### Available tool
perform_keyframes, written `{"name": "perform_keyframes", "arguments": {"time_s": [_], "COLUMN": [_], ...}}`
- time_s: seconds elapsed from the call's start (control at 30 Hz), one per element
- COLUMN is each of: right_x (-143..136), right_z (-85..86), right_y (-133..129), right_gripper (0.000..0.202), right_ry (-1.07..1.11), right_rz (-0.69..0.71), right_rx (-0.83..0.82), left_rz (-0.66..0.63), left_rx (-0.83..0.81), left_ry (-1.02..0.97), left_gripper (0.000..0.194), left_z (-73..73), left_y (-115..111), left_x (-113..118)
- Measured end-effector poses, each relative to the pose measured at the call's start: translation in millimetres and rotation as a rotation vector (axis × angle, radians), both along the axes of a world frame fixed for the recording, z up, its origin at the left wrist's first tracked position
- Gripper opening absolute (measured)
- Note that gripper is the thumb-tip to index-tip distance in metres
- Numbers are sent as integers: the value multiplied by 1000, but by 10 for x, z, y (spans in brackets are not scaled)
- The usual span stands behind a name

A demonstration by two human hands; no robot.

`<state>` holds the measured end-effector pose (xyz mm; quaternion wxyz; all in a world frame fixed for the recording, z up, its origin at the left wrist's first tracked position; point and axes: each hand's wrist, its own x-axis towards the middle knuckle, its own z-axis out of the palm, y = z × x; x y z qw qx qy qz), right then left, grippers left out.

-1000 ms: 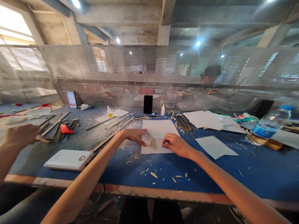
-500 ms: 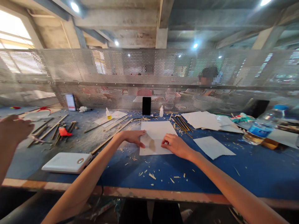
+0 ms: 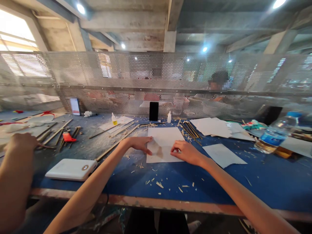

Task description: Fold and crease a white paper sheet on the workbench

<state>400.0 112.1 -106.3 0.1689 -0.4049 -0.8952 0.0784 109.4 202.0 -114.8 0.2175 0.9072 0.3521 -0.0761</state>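
A white sheet of paper (image 3: 165, 133) lies flat on the blue worktable (image 3: 136, 182) in front of me. My left hand (image 3: 140, 144) rests at its left edge, thumb and fingers spread apart and nothing gripped. Over the sheet's right part is my right hand (image 3: 186, 151), its fingers curled and the fingertips pinched close to the paper. Whatever those fingertips hold, if anything, is too small to make out. A shadow falls on the paper between the two hands.
A power bank (image 3: 70, 169) is at left, near another person's hand (image 3: 23, 143). Behind the sheet stand a black phone (image 3: 153, 111) and a glue bottle (image 3: 169, 117). Thin sticks (image 3: 191, 130), paper sheets (image 3: 212, 126) and a water bottle (image 3: 274, 136) lie rightward. Wood shavings (image 3: 159, 184) litter the front.
The other person's hand at the left has come down and inward over the table. My own hands stay almost in place on the paper; the view has shifted slightly.
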Motion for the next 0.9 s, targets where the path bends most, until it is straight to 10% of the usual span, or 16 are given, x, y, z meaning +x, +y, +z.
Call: {"name": "perform_keyframes", "arguments": {"time_s": [0.9], "right_x": [-65], "right_z": [-54], "right_y": [-25], "right_gripper": [13], "right_ry": [-57], "right_rz": [25], "right_rx": [32], "left_rz": [7], "left_rx": [2], "left_ry": [-16], "left_gripper": [107], "left_z": [27], "left_y": [-24], "left_x": [15]}}
